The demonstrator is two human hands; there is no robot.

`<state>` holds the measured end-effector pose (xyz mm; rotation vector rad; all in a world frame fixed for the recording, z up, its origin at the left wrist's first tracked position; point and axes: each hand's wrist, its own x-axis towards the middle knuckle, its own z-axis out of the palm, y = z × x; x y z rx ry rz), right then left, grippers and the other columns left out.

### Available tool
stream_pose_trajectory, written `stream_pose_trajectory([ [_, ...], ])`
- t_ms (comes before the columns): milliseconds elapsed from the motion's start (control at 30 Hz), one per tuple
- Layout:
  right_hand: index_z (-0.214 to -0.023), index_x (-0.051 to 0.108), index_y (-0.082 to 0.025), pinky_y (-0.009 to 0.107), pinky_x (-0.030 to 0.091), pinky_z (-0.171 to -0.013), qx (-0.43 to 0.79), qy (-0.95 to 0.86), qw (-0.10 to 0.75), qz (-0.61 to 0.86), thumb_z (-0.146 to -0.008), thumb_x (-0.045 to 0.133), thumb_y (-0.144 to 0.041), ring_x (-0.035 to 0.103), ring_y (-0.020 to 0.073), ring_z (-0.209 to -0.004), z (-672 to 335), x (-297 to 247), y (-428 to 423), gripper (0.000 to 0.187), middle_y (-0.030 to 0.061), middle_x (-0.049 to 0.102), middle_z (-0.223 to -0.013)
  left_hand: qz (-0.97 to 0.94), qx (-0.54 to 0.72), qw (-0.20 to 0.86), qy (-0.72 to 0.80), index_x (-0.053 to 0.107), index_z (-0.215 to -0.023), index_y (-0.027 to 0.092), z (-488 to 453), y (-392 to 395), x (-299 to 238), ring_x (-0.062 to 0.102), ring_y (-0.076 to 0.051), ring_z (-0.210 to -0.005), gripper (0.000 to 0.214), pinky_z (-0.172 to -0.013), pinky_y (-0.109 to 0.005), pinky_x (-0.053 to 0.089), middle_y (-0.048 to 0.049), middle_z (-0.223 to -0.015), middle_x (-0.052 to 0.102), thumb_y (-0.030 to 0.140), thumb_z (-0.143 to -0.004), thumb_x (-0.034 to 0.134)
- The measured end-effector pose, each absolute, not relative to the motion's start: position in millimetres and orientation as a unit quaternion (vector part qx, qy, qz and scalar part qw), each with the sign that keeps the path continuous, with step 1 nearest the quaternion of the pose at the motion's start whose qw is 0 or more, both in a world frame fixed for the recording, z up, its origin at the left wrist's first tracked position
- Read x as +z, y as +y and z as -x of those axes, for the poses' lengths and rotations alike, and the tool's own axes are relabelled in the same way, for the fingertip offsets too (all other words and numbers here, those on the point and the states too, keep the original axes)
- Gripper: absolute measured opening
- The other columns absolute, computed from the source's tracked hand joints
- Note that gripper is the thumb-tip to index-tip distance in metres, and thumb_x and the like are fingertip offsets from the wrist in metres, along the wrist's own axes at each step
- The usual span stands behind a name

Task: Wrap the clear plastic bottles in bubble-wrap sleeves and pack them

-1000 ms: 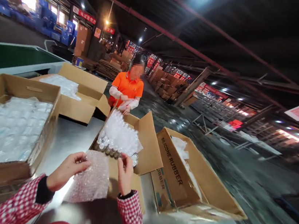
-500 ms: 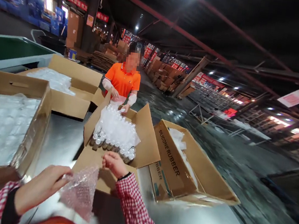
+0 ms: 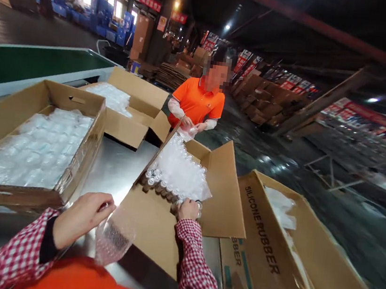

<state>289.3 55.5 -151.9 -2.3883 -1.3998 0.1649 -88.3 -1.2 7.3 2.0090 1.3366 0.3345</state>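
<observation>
My left hand pinches the top edge of a clear bubble-wrap bag, which hangs over the metal table. My right hand reaches into the middle cardboard box at its near right corner. Its fingers close around one of the small capped bottles; the hand covers most of that bottle. Rows of these bottles stand upright in the box. A white plastic sheet lies over many of them.
A box of bubble-wrapped items stands at left, with another open box behind it. The box marked SILICONE RUBBER is at right. Across the table, a co-worker in orange handles a clear bag.
My right hand has moved forward from above the box's near flap to the bottles and closed there. My left hand still holds the bag. The view has turned left.
</observation>
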Motion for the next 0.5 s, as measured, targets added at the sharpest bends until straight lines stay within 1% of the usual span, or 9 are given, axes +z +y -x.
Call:
stream_pose_trajectory([
  [67,-0.086,0.061,-0.007,0.048,0.038,-0.09,0.072,-0.493,0.215,0.84,-0.065,0.065,-0.015,0.053,0.0373,-0.104,-287,-148,54,0.023,0.0242,0.061,-0.098,-0.77,0.124,0.342,0.524,0.054,-0.075,0.018,90,0,7,0.055,-0.018,-0.068,0.035,-0.063,-0.027,0.031,-0.001,-0.068,0.056,0.042,-0.092,0.034],
  [100,-0.089,0.06,-0.008,0.046,0.041,-0.087,0.081,-0.491,0.237,0.834,-0.067,0.064,-0.018,0.056,0.0345,-0.098,-285,-142,52,0.025,0.0215,0.063,-0.094,-0.768,0.12,0.338,0.53,0.053,-0.073,0.018,91,1,7,0.056,-0.018,-0.067,0.034,-0.062,-0.027,0.031,-0.0008,-0.066,0.056,0.042,-0.092,0.036],
  [200,-0.103,0.053,-0.012,0.038,0.047,-0.078,0.11,-0.496,0.315,0.802,-0.077,0.056,-0.033,0.06,0.024,-0.084,-267,-109,39,0.033,0.0131,0.063,-0.093,-0.765,0.106,0.32,0.548,0.05,-0.07,0.018,92,6,5,0.056,-0.018,-0.063,0.033,-0.061,-0.027,0.031,-0.0011,-0.063,0.056,0.041,-0.09,0.038],
  [267,-0.108,0.049,-0.016,0.034,0.05,-0.076,0.148,-0.514,0.412,0.738,-0.081,0.053,-0.042,0.06,0.0198,-0.085,-243,-75,22,0.038,0.0093,0.062,-0.1,-0.77,0.11,0.298,0.553,0.05,-0.07,0.018,89,11,3,0.058,-0.019,-0.066,0.032,-0.062,-0.028,0.032,-0.0025,-0.065,0.058,0.041,-0.09,0.038],
  [333,-0.109,0.05,-0.019,0.034,0.051,-0.076,0.229,-0.524,0.553,0.605,-0.078,0.062,-0.043,0.06,0.0206,-0.088,-210,-41,1,0.041,0.0084,0.062,-0.102,-0.773,0.121,0.294,0.55,0.051,-0.072,0.019,86,15,1,0.06,-0.02,-0.066,0.032,-0.063,-0.028,0.034,-0.0023,-0.063,0.058,0.041,-0.09,0.036],
  [367,-0.11,0.052,-0.021,0.035,0.051,-0.077,0.268,-0.538,0.579,0.552,-0.077,0.065,-0.041,0.061,0.0209,-0.09,-192,-26,-9,0.04,0.0082,0.063,-0.104,-0.769,0.129,0.305,0.547,0.05,-0.074,0.019,84,17,0,0.06,-0.019,-0.062,0.032,-0.062,-0.028,0.035,-0.0014,-0.061,0.057,0.041,-0.091,0.035],
  [400,-0.11,0.053,-0.022,0.035,0.051,-0.078,0.296,-0.562,0.585,0.504,-0.078,0.066,-0.038,0.061,0.0213,-0.092,-175,-14,-18,0.038,0.0086,0.063,-0.105,-0.761,0.138,0.325,0.545,0.049,-0.075,0.019,83,17,0,0.06,-0.018,-0.056,0.032,-0.06,-0.027,0.036,-0.0002,-0.06,0.056,0.042,-0.091,0.034],
  [433,-0.112,0.053,-0.023,0.035,0.051,-0.078,0.308,-0.593,0.57,0.478,-0.08,0.066,-0.035,0.061,0.0211,-0.092,-159,-6,-27,0.037,0.0089,0.063,-0.105,-0.749,0.149,0.35,0.542,0.047,-0.075,0.018,82,18,-1,0.06,-0.016,-0.051,0.032,-0.056,-0.026,0.037,0.0009,-0.059,0.055,0.042,-0.091,0.033],
  [500,-0.116,0.053,-0.023,0.034,0.05,-0.079,0.301,-0.669,0.504,0.455,-0.084,0.062,-0.029,0.061,0.0203,-0.093,-134,0,-38,0.034,0.0093,0.064,-0.107,-0.726,0.181,0.395,0.533,0.045,-0.075,0.019,81,16,-3,0.058,-0.015,-0.044,0.033,-0.048,-0.023,0.037,0.0021,-0.058,0.053,0.045,-0.091,0.033],
])
